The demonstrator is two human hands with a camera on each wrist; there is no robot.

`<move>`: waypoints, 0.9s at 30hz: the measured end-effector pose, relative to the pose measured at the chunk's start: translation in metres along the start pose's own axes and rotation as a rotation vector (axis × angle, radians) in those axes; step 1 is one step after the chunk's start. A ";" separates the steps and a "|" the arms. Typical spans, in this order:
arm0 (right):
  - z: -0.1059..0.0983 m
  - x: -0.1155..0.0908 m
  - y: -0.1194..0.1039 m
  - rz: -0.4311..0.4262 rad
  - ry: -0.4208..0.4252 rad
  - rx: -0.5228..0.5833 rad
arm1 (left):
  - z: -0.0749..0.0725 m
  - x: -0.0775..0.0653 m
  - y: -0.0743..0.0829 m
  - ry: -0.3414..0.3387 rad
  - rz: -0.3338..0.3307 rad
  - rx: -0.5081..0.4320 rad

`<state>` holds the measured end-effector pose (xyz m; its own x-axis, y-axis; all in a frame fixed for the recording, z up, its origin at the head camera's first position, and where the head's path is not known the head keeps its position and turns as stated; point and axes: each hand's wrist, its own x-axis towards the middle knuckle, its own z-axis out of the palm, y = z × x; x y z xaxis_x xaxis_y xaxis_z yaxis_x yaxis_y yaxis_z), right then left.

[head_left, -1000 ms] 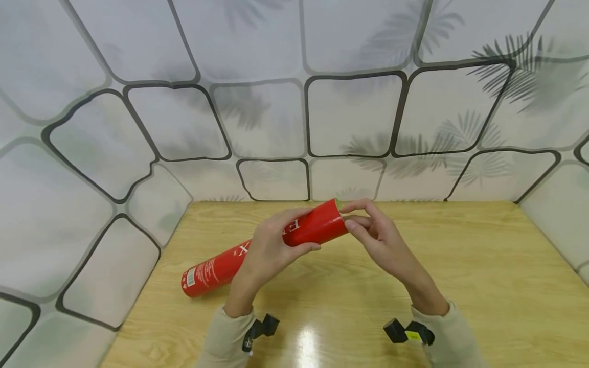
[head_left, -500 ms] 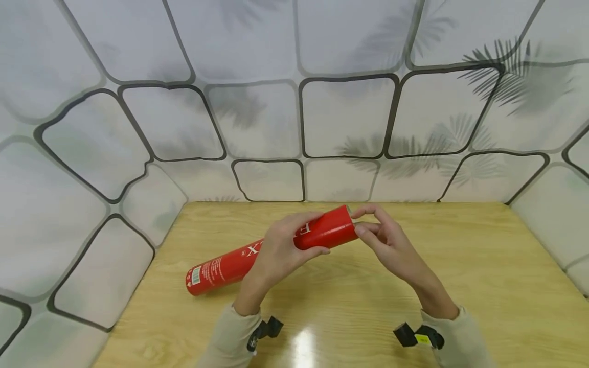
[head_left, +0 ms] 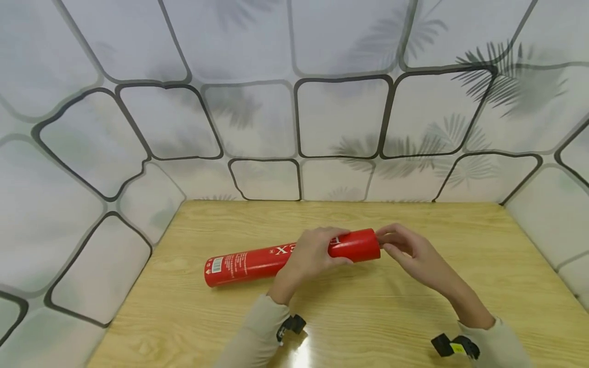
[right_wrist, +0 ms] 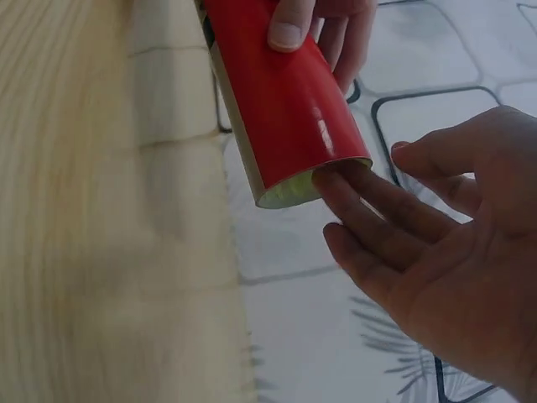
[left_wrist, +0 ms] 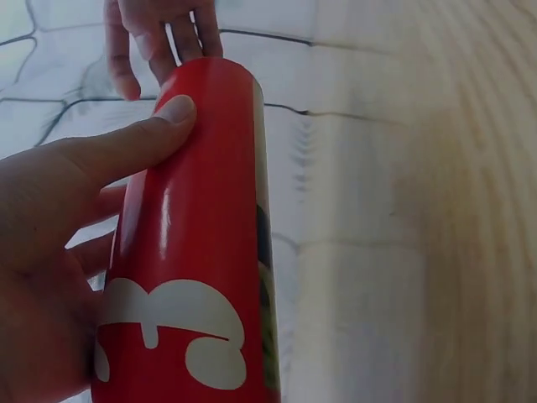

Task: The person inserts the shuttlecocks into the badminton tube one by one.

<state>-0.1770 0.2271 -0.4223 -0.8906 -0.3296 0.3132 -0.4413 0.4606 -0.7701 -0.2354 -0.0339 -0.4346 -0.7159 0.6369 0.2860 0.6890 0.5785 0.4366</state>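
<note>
A long red tube (head_left: 257,263) with white lettering lies across the middle in the head view, nearly level, its open end to the right. My left hand (head_left: 313,255) grips it from above near that end, thumb on the near side and fingers on the far side. Beside the mouth is my right hand (head_left: 416,255). In the right wrist view, two of its fingertips reach inside the rim, while the thumb stays apart from the tube. Pale yellow-green ridges show on the inside of the mouth (right_wrist: 289,189); the deeper inside is hidden.
The light wooden table (head_left: 184,322) runs under both arms. Behind it and on both sides stands a pale wall covering (head_left: 340,117) with a dark stone-outline and palm-leaf print. Black wrist cameras sit on the cuffs of both sleeves (head_left: 257,332).
Both hands and the tube have shifted right and toward the person. The tube's open end has dropped, so it lies more level. The left hand keeps its grip; the right fingers stay at the mouth.
</note>
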 end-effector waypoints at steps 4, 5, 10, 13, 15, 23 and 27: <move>0.001 -0.009 0.014 -0.006 0.042 -0.141 | 0.015 0.006 0.001 -0.034 0.010 0.031; 0.001 -0.011 0.017 -0.011 0.060 -0.180 | 0.017 0.007 0.001 -0.040 0.016 0.037; 0.000 -0.018 0.033 -0.022 0.114 -0.295 | 0.025 0.012 0.002 -0.074 0.034 0.063; -0.002 -0.021 0.041 -0.003 0.118 -0.311 | 0.028 0.013 0.000 -0.100 0.024 0.066; -0.003 -0.022 0.045 0.016 0.117 -0.313 | 0.030 0.013 -0.001 -0.114 0.026 0.075; -0.006 -0.021 0.053 0.059 0.089 -0.315 | 0.036 0.010 -0.005 -0.125 0.032 0.094; -0.008 -0.015 0.052 0.080 0.109 -0.336 | 0.031 0.007 -0.009 -0.096 0.016 0.034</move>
<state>-0.1876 0.2625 -0.4631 -0.9224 -0.2001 0.3303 -0.3647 0.7327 -0.5746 -0.2436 -0.0188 -0.4635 -0.6916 0.6915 0.2087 0.7051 0.5836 0.4028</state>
